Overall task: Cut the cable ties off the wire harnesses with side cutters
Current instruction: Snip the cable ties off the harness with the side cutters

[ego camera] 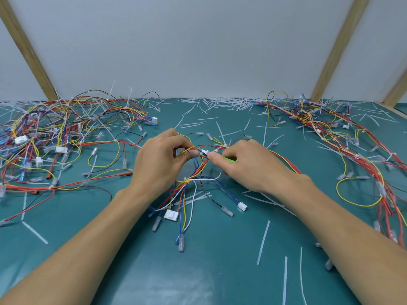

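Note:
A wire harness (193,172) of red, yellow, blue, white and black wires lies mid-table, raised between both hands. My left hand (160,161) grips its wires near the top. My right hand (244,164) curls round the green-handled side cutters (230,160), mostly hidden in the palm, and its thumb and finger pinch the harness by a white cable tie (203,152). Another white tie (186,179) binds the wires lower down. White connectors (171,215) hang at the wire ends towards me.
A tangled heap of harnesses (55,137) fills the left of the green mat (220,249). Another pile (343,137) runs down the right side. Cut white tie strips (263,242) lie scattered over the mat, thickest along the back wall (220,101).

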The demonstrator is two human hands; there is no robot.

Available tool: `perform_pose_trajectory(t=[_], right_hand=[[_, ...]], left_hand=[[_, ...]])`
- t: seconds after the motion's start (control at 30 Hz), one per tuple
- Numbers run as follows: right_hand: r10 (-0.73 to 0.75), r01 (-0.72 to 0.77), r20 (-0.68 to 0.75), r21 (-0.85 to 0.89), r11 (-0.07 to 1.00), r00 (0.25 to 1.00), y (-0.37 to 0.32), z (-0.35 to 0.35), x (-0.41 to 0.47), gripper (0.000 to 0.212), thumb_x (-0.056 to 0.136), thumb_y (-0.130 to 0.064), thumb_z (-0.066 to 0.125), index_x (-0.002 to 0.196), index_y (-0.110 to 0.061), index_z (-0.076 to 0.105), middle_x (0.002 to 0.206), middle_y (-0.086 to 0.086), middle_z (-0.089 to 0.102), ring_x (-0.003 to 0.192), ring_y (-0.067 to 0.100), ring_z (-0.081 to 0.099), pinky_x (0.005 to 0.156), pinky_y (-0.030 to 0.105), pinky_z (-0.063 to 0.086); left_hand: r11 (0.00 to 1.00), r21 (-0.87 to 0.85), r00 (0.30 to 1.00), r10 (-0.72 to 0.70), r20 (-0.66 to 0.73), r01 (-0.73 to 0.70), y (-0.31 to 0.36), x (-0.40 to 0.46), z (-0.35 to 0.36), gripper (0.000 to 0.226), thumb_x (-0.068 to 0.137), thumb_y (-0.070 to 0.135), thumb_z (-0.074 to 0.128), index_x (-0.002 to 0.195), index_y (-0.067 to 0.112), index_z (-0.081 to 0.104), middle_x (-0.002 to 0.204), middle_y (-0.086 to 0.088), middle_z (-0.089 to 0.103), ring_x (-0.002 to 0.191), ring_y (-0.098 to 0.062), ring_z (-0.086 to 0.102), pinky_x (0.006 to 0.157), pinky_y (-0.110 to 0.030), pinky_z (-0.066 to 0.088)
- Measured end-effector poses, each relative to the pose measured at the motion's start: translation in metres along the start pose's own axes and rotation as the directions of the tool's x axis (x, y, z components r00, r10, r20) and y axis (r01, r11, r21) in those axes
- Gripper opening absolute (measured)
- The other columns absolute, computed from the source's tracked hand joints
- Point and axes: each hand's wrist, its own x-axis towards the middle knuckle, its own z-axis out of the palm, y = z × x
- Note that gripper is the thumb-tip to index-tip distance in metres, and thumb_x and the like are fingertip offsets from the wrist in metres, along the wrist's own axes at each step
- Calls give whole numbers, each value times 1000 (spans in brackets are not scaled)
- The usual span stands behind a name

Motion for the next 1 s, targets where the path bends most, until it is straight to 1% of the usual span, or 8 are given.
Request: perform_pose_trajectory(t=[0.07,0.13,0.3,0.53,0.67,1.0], right_hand=[[-2,2,-6,1,1000,1000,0,0,0,74,97,-70,41,68,-3,54,56,12,43,56,22,41,56,38,40],[-2,2,-5,4,1000,1000,0,1,0,74,97,-69,41,67,-3,52,56,12,41,55,22,39,55,38,40],[1,-1,-4,11,1000,1000,1,0,0,74,97,-70,41,69,-3,58,59,16,47,53,22,39,54,38,41],[15,-15,2,8,1000,1000,1,2,1,75,96,-72,40,71,-4,60,56,14,44,52,19,37,55,37,44],[17,-17,7,14,1000,1000,2,2,2,75,96,-72,40,72,-4,62,60,16,49,52,19,38,56,37,45],[15,-15,2,14,1000,1000,2,1,1,75,96,-72,40,73,-4,63,60,16,50,52,19,39,56,36,46]], left_hand=[[1000,-5,1000,0,3,0,0,0,0,9,84,33,78,83,24,77,79,8,58,71,-19,52,64,-43,45],[1000,-11,1000,-3,5,3,0,0,0,9,84,32,78,84,24,77,79,7,59,72,-20,53,65,-45,45],[1000,-8,1000,-5,6,5,0,0,0,11,84,34,78,84,23,77,80,7,59,72,-20,53,65,-46,46],[1000,-14,1000,-13,15,13,0,0,0,11,84,34,77,85,24,77,83,6,62,75,-21,56,67,-48,47],[1000,-17,1000,-19,13,20,0,0,1,11,84,34,78,85,23,77,83,6,62,76,-22,56,68,-48,47],[1000,-18,1000,-18,11,18,1,0,0,10,85,32,78,84,22,76,82,5,61,75,-22,55,68,-48,47]])
